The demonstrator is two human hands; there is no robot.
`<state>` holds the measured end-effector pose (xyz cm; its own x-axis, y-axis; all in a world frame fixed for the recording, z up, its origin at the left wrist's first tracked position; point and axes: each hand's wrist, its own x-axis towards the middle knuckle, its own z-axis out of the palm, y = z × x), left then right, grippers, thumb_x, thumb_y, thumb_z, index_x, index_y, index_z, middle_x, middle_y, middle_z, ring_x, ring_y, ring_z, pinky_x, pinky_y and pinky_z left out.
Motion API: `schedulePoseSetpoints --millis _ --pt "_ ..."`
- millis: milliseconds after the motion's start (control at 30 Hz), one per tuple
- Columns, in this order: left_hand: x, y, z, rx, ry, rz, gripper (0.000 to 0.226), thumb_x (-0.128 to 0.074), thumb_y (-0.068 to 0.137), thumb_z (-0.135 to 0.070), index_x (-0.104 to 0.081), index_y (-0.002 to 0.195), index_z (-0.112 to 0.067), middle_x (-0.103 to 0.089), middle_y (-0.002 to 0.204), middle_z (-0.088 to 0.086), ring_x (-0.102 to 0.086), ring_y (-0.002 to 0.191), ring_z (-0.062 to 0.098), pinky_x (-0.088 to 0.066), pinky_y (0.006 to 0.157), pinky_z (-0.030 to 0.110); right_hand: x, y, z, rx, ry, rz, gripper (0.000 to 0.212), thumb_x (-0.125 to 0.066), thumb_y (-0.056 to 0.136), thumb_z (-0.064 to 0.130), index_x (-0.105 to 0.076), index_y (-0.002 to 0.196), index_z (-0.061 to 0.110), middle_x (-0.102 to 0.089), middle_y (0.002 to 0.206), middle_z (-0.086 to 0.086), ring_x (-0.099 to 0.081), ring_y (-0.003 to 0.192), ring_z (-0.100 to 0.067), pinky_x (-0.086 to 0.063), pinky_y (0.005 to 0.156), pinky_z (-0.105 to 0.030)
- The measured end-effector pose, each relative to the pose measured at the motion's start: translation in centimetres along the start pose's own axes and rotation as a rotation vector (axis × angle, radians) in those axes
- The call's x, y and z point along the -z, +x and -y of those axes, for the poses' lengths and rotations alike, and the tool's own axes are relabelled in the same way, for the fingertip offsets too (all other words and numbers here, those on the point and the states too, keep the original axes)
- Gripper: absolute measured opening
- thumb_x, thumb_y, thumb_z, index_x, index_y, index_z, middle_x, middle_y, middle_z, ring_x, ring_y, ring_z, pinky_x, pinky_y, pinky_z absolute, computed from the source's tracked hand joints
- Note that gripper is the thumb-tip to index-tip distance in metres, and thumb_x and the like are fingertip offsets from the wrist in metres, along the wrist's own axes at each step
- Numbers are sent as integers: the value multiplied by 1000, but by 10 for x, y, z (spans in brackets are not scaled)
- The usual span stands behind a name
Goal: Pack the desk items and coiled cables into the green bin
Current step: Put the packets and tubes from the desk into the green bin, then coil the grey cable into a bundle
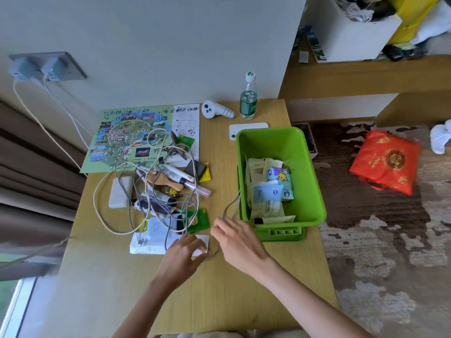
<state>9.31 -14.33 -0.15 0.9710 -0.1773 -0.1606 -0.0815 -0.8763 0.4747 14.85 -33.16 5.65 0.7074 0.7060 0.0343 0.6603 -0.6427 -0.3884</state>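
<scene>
The green bin (314, 191) stands on the right of the wooden desk (219, 289) and holds several wipe and tissue packs (268, 189). Left of it lies a tangle of white and grey cables (156, 181) over tubes, pens, a white power bank (120, 191) and green sachets (197, 219). A thin grey cable (231, 203) runs from the bin's left rim down to my hands. My right hand (238, 240) pinches this cable just left of the bin's near corner. My left hand (185, 254) rests on a white packet (151, 242) and touches the cable's lower loop.
A colourful map sheet (136, 137) lies at the back left, with a white controller (214, 109), a water bottle (249, 98) and a white phone (246, 129) at the back. Two chargers (36, 69) hang in a wall socket. A red bag (385, 159) lies on the carpet.
</scene>
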Motion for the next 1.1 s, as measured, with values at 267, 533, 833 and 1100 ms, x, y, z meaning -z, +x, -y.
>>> schedulePoseSetpoints --millis 267,533,833,1100 --pt "-12 -18 16 -164 285 127 30 -89 59 -35 -69 81 -28 -66 82 -12 -64 76 11 -51 65 23 -55 2 -11 -235 -185 262 54 -58 84 -3 -44 136 4 -39 142 -11 -32 133 -27 -28 110 -40" --pt "-2 -16 21 -235 111 4 9 -60 92 -25 -65 87 -22 -66 72 -7 -58 69 19 -45 63 30 -69 24 -18 -420 -265 205 56 -58 86 -1 -40 138 7 -52 130 -13 -43 123 -28 -34 104 -39" --pt "37 -9 24 -172 -161 -52 19 -45 101 -21 -63 106 -23 -69 79 -15 -61 75 9 -42 74 25 -71 37 -7 -534 -178 156 63 -66 82 7 -36 139 5 -62 118 -8 -51 111 -24 -38 100 -34" --pt "85 17 25 -23 -544 -94 21 -35 105 -32 -55 108 -28 -71 76 -13 -66 68 11 -54 69 37 -14 53 11 -597 219 -232 21 -63 88 8 -50 103 14 -58 87 4 -55 80 -13 -38 63 -19"
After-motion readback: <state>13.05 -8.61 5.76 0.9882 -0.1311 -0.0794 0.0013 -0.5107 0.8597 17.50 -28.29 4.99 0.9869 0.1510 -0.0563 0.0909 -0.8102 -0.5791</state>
